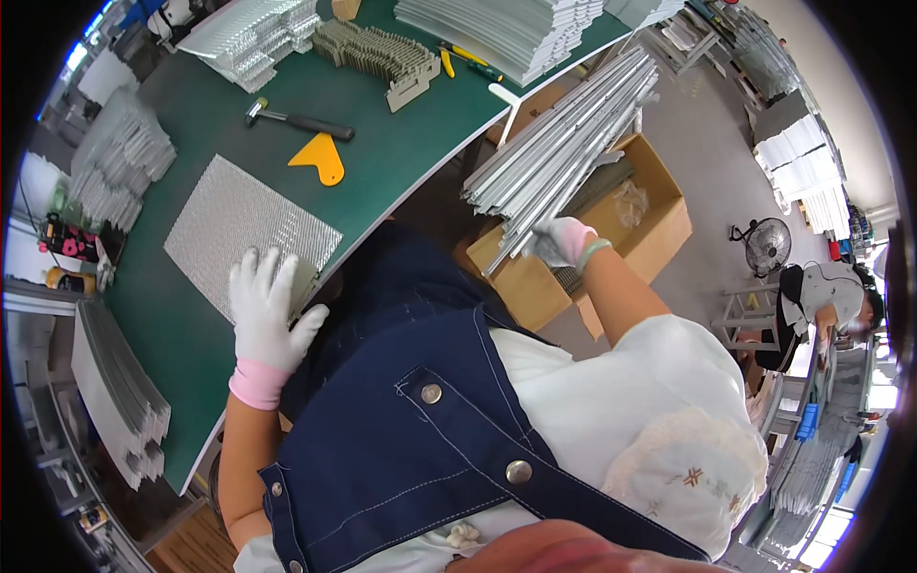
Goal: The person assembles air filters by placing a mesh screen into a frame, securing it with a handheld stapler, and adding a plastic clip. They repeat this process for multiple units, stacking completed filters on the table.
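Left fingers (268, 271) on sheet (234, 205); green table (401, 143), fan (766, 246).

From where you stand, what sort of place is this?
Probably a workshop or assembly shop: a hammer and stacked silvery sheets lie on the green table, and long silvery strips slope over a cardboard box beside the gloved right hand.

no text, label, brand, number or sign can be read anywhere in the head camera's view.
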